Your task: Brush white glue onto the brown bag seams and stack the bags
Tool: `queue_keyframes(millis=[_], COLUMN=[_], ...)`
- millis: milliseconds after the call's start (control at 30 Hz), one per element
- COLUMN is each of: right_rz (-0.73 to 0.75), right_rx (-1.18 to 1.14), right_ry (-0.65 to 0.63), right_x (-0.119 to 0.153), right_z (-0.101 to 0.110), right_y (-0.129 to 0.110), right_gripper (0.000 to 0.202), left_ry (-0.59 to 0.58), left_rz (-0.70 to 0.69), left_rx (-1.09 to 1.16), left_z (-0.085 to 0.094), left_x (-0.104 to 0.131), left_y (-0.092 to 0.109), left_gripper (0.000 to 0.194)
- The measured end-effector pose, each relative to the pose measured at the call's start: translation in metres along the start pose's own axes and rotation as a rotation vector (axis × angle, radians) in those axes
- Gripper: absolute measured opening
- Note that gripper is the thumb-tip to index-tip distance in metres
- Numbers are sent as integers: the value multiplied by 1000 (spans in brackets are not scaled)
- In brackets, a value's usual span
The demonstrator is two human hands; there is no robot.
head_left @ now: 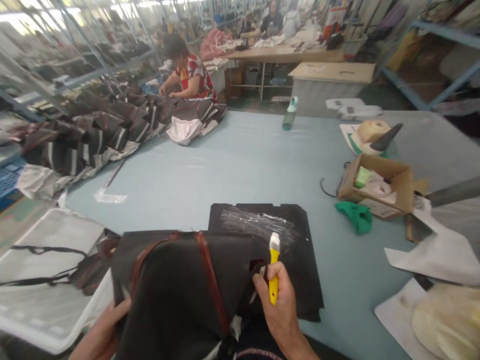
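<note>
My left hand (103, 325) grips the left edge of a dark bag piece (176, 280) with red-brown strips; its fingers are partly hidden behind the material. In my right hand (281, 300) is a yellow-handled brush (274, 270), bristles up and coated white. The thumb and fingers of that same hand also pinch the right edge of the bag piece. Under and behind the bag piece a black panel (300, 280) lies flat on the table, with wet, whitish streaks smeared across its far part. The bag piece covers the panel's near left portion.
The pale blue table (210, 165) holds a cardboard box (397, 200), a green cloth (356, 216) and a bottle (290, 114). A white crate (45, 320) stands at left. Beyond piled dark bag pieces (108, 130), another person (191, 75) works with both hands.
</note>
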State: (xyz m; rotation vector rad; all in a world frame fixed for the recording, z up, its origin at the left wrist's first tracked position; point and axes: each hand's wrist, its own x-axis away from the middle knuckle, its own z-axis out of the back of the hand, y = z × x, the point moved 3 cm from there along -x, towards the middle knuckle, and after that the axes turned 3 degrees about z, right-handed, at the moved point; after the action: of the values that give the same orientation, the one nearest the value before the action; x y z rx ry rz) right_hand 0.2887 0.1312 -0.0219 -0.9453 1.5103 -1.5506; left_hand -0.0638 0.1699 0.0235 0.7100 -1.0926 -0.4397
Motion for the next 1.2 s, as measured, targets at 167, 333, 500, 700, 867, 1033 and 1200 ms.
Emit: queue_keyframes(millis=[167,333,500,700,867,1033,1200], right_rz=[-5,-11,-44,-49,-37,6,51], right_rx=[337,503,557,633,668,661,626], right_ry=[332,437,447,441,408,280,171], right_x=[14,-12,-28,-16,-14,-20,-28], right_z=[41,54,46,55,69,80,116], right_y=[24,52,89,103,107,114,108], right_gripper=[43,49,52,53,50,47,34], left_ry=[-467,-566,-401,3,10,150,180], left_rz=[72,-10,-134,-512,-880,-1082,-1048], left_rx=[-102,-278,-432,-537,-766,-1077,-1303], left_z=[-75,-153,-179,-179,-234,-271,-275], left_x=[-37,-82,-115,-71,-4,-2,-23], left_y=[12,13,3,12,-37,-65,-43], left_gripper=[64,67,59,61,61,68,49])
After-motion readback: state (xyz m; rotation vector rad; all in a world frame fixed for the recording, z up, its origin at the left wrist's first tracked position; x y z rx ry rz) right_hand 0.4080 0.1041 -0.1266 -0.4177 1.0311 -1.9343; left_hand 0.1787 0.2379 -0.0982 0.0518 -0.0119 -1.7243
